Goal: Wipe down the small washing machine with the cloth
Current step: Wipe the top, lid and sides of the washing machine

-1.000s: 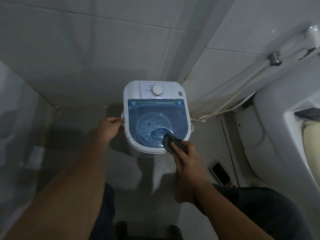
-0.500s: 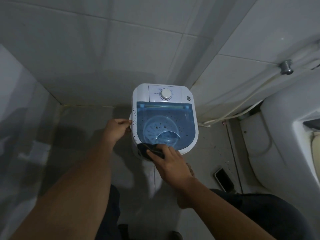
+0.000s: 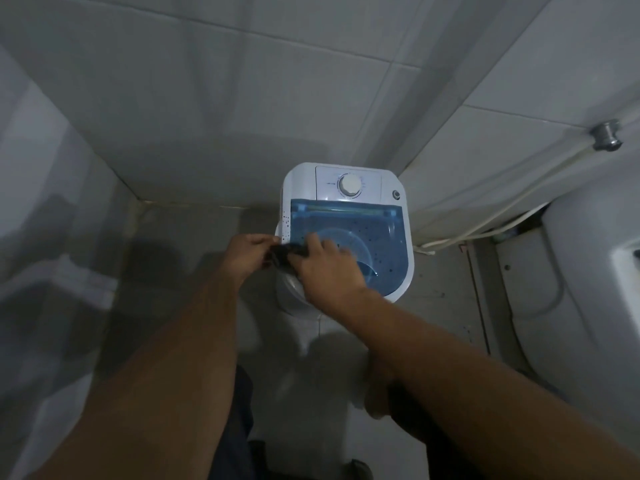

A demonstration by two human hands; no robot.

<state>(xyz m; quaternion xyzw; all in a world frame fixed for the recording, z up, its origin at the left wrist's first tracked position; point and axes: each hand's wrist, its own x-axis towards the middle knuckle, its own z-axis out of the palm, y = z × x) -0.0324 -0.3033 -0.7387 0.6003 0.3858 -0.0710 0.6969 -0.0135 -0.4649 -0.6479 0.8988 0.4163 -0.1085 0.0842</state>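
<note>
Tiled walls hem the washing machine behind; floor lies open leftward.

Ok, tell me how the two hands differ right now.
The left hand sits off the washing machine's left edge, pinching the dark cloth's end; the right hand lies over the blue lid, pressing the cloth at the rim. The left looks curled, the right flatter. Both grip the same cloth.
</note>
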